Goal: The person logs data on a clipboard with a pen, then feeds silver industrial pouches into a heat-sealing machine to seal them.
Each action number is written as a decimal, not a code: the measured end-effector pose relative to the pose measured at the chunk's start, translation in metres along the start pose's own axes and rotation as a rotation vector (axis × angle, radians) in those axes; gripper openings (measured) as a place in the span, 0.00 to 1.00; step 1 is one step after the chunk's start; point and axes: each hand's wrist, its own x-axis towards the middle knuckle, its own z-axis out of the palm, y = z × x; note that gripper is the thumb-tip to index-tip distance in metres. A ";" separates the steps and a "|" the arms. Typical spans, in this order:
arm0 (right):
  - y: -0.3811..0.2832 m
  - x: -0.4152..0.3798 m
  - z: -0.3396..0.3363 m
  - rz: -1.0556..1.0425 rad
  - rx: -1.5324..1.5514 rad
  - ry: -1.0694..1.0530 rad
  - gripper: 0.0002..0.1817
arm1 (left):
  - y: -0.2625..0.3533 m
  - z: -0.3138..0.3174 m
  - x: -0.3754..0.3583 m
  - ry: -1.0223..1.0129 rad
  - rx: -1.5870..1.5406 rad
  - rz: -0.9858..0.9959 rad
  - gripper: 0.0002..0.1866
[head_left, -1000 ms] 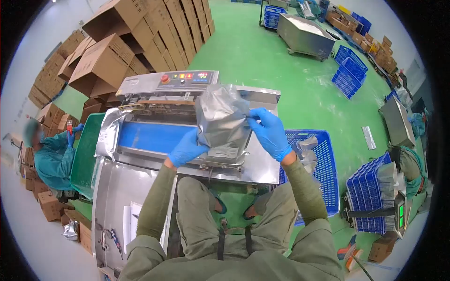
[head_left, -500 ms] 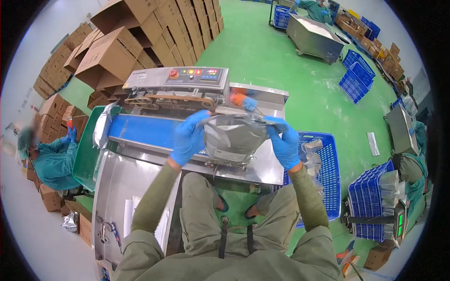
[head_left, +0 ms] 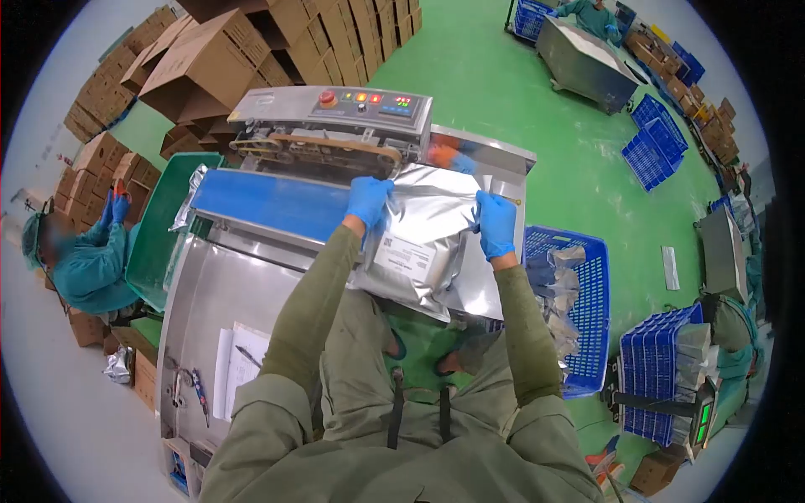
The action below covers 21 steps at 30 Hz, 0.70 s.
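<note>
A silver foil pouch [head_left: 423, 239] with a white printed label hangs between my two blue-gloved hands. My left hand [head_left: 367, 204] pinches its upper left edge, close to the end of the blue conveyor belt [head_left: 268, 201]. At the upper right edge, my right hand [head_left: 496, 222] is closed on the foil. The pouch lies tilted over the front of the band sealing machine [head_left: 335, 117], its top edge just below the machine's right end. An orange and blue object [head_left: 451, 158] rests behind the pouch on the metal table.
To my right stands a blue basket [head_left: 597, 310] with several silver pouches. A green bin [head_left: 163, 243] is at the belt's left end, near a seated person [head_left: 88, 260]. Papers [head_left: 239, 360] and a pen lie on the metal tray. Cardboard boxes [head_left: 201, 67] are stacked behind.
The pouch has turned so its labelled front faces up and its body hangs toward me. Both hands have moved, the left one slightly to the right. My view has shifted a little.
</note>
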 end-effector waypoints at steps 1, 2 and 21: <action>0.004 0.003 0.005 -0.010 0.009 -0.003 0.17 | -0.009 -0.004 0.010 0.009 0.009 0.019 0.12; 0.008 0.007 0.010 -0.013 0.011 0.002 0.17 | -0.017 -0.008 0.019 0.015 0.017 0.045 0.12; 0.042 -0.025 -0.183 0.071 -0.375 0.149 0.16 | -0.035 -0.182 -0.085 0.323 0.532 0.217 0.18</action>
